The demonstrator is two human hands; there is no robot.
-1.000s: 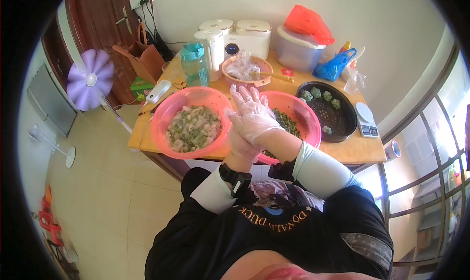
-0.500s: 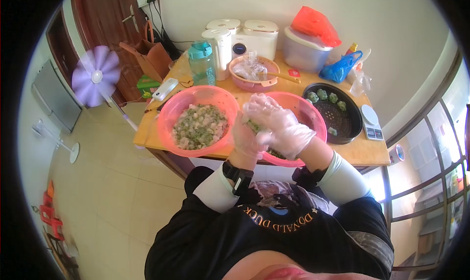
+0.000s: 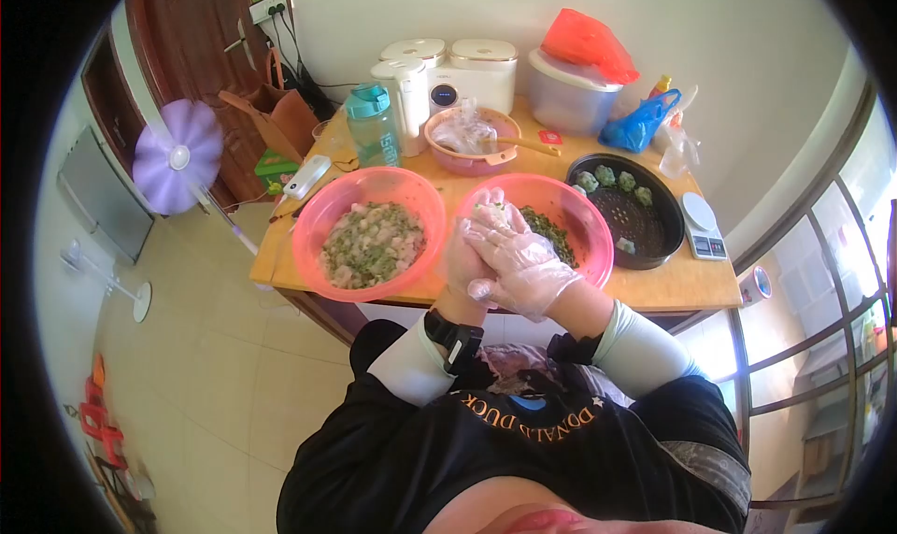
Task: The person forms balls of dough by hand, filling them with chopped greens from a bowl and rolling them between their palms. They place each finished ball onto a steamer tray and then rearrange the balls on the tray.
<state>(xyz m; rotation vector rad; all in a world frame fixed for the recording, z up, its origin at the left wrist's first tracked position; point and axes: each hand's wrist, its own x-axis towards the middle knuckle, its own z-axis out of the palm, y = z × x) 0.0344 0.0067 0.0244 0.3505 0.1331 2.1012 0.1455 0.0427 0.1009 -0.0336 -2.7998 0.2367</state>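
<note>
Both my hands wear clear plastic gloves and are pressed together over the near left edge of the right pink basin (image 3: 598, 254). Between the palms is a pale, green-flecked food ball (image 3: 490, 214), mostly hidden. My left hand (image 3: 460, 265) cups it from the left, while my right hand (image 3: 525, 261) lies over it with fingers closed together. Dark green chopped filling (image 3: 549, 233) shows in that basin. A white-and-green chopped mixture (image 3: 374, 244) fills the left pink basin (image 3: 308, 212). Several lumpy green-white balls (image 3: 605, 175) sit in a black perforated round tray (image 3: 645, 230).
A small kitchen scale (image 3: 703, 226) stands at the table's right end. Behind the basins are a teal bottle (image 3: 372, 128), a smaller pink bowl (image 3: 472, 160) with plastic inside, a white appliance (image 3: 481, 76), a lidded tub (image 3: 572, 95) and a blue bag (image 3: 639, 128).
My hands have closed flatter together and shifted slightly left, with the right hand lower over the left. More filling in the right basin is uncovered. The whole view has shifted slightly.
</note>
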